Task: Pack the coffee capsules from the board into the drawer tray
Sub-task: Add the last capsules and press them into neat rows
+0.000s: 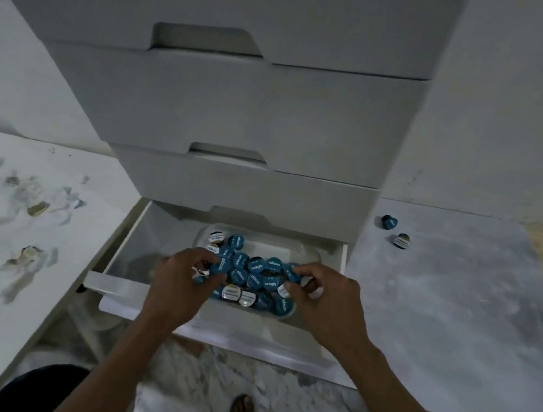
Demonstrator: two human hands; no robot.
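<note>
From the head camera, the bottom drawer (125, 255) of a smooth white chest is pulled out. Inside it sits a clear plastic tray (295, 248) with rounded corners. The tray is packed with small round coffee capsules (254, 274), most with shiny blue tops and a few with white ones. They lie close together and fill the front half; the back right corner of the tray has bare room.

Both arms reach in from the bottom edge of the view. The left hand (181, 275) is bent over the left side of the pile, its fingers curled and pinching a blue capsule. The right hand (324, 294) is bent over the right side, fingers curled on the capsules there. The hands are apart, with capsules between them.

Right of the chest lies a flat grey board (455, 316) with a cloudy look. Two loose capsules (394, 230) rest near its back left corner, well apart from the tray.
</note>
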